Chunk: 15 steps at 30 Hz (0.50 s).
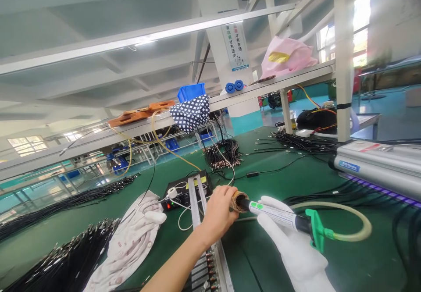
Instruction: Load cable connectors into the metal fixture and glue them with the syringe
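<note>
A glue syringe [279, 215] with a white label lies level above the green table. Its front end is wrapped in brown tape [239, 201]. My bare left hand [217, 213] is closed around that taped end. My right hand [292, 250], in a white glove, grips the barrel from below. A green cap [315, 234] closes the syringe's back end, and a cream hose [357, 222] loops away from it to the right. Just under my left hand a metal fixture rail [196, 200] runs toward me.
A loose white glove [131, 239] lies left of the rail, beside a black control box [187, 191] with a red light. Bundles of black cables [66, 257] lie at left, at the back [223, 154] and at right. A silver machine [378, 165] stands at right. A shelf [230, 99] runs overhead.
</note>
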Motion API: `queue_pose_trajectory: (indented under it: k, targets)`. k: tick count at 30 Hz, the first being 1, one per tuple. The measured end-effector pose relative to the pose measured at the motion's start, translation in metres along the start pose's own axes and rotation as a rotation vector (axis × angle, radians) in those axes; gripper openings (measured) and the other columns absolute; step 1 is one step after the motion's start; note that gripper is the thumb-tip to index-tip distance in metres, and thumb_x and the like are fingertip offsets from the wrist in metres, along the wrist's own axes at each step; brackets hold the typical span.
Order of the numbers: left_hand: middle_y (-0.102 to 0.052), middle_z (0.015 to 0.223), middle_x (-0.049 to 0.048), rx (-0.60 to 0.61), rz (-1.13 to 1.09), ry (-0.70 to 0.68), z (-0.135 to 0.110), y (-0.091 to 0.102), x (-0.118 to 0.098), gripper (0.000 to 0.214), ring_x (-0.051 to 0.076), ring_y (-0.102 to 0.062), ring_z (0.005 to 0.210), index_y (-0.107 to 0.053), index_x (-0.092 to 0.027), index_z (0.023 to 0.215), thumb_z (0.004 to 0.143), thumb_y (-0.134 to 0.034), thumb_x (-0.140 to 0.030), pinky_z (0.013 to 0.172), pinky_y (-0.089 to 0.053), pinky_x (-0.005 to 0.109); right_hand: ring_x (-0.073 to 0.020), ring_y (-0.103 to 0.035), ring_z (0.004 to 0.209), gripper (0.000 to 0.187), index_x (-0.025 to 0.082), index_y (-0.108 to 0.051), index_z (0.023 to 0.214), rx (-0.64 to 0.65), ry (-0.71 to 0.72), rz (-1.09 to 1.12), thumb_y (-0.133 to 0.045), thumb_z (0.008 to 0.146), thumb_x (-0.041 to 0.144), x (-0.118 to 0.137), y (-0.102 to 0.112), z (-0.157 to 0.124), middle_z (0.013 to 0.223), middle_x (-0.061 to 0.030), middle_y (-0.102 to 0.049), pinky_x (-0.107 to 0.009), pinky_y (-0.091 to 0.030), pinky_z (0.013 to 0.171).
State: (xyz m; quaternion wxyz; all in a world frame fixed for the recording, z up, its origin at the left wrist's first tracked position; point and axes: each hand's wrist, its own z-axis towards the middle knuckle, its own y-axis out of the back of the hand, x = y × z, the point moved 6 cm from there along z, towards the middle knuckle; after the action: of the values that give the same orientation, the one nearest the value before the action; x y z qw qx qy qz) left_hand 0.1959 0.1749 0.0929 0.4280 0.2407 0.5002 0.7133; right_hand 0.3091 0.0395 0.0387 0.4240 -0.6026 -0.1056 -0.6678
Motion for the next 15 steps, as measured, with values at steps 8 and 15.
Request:
queue_pose_trajectory:
  k: [8, 15]
  targets:
    - [-0.061, 0.126, 0.0073, -0.014, 0.094, -0.078, -0.003, 0.01, -0.039, 0.043, 0.028, -0.055, 0.115, -0.056, -0.02, 0.121, 0.08, -0.065, -0.008, 0.091, -0.051, 0.044, -0.0343, -0.065, 0.114, 0.059, 0.024, -0.071, 0.119, 0.064, 0.054, 0.079, -0.086, 0.066, 0.045, -0.014, -0.001, 0.012, 0.119, -0.0092, -0.069, -0.049, -0.055, 0.101]
    - [-0.062, 0.127, 0.0104, -0.084, 0.213, -0.148, -0.005, 0.014, -0.062, 0.037, 0.029, -0.055, 0.116, -0.057, -0.014, 0.121, 0.086, -0.06, -0.006, 0.096, -0.049, 0.047, -0.0314, -0.063, 0.118, 0.043, 0.03, -0.07, 0.122, 0.097, 0.09, 0.1, -0.071, 0.08, 0.041, -0.006, -0.018, 0.007, 0.118, -0.0061, -0.069, -0.048, -0.051, 0.106]
